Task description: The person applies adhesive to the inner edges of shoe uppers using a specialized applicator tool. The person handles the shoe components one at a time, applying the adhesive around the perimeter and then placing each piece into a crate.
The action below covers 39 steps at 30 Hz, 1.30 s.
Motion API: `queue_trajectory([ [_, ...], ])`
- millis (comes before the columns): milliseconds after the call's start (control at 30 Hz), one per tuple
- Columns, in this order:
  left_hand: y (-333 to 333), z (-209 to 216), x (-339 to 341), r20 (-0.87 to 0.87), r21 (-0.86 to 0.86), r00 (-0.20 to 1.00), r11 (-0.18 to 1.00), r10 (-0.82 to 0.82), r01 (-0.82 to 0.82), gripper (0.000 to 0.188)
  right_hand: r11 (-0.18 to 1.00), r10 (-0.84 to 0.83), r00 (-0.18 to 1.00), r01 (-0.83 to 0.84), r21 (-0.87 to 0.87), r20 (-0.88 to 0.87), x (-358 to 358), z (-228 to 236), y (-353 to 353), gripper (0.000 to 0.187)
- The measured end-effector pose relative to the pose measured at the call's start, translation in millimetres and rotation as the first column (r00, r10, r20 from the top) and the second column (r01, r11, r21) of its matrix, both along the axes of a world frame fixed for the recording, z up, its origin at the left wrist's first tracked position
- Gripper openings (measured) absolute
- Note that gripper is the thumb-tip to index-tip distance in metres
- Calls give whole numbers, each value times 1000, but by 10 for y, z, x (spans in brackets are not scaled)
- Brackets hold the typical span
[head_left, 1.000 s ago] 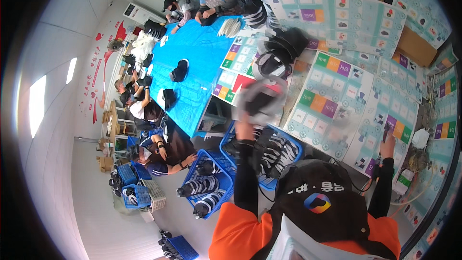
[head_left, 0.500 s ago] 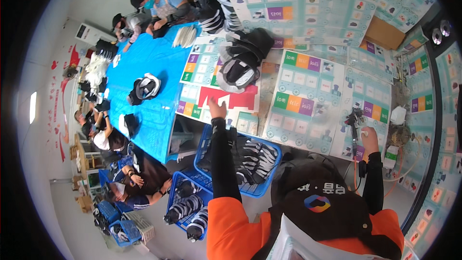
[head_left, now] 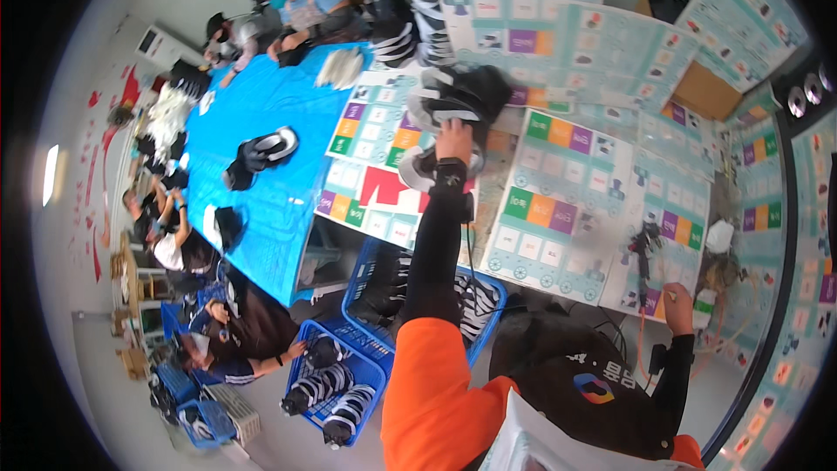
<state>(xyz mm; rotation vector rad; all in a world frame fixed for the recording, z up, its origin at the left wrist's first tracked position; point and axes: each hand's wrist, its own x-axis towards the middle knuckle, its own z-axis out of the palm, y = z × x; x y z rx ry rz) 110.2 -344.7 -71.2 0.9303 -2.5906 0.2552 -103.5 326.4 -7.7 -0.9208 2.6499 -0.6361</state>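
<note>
A pile of black and grey-white padded fabric pieces [head_left: 478, 92], whose exact kind I cannot make out, lies on the printed sheets covering the table. My left hand [head_left: 453, 141] reaches onto the near piece, its fingers bent over the light edge. The forearm hides part of the pile. By the table's near right edge is my right hand [head_left: 678, 307], its fingers curled together around something small and pale that I cannot make out. Near it on the table lies a dark hand tool [head_left: 643, 249] with an orange hose.
A blue-covered table [head_left: 261, 105] with similar pieces extends left; several people sit around it. Blue baskets [head_left: 377, 366] of stacked black-and-white pieces stand below the table edge. Stacked pieces [head_left: 391, 26] and upright printed boards [head_left: 523, 13] line the back. A brown box [head_left: 704, 92] stands at the right.
My left hand has moved from above the red shape on the sheet, forward and right onto the near piece. My right hand has drawn back slightly toward me. The view has shifted.
</note>
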Motion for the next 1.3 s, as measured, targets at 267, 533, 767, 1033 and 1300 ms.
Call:
queue_trajectory([
  [267,1888,1284,564,-189,493,972,843,-138,216,24,917,310,906,-205,-342,287,397,394,-1487,45],
  [533,3222,380,682,-419,781,883,580,209,233,23,792,492,862,-387,-471,119,731,-259,-2281,27],
  [767,3523,-115,725,-442,812,856,527,270,253,15,832,403,834,-162,-531,376,717,-558,-1886,14],
  [1033,3557,-42,568,-242,943,864,-102,441,316,22,928,356,345,-22,-372,869,319,-672,-1806,21],
  [1300,3184,224,300,-244,949,870,-80,427,306,34,667,611,787,-455,-589,84,575,251,-1855,50],
])
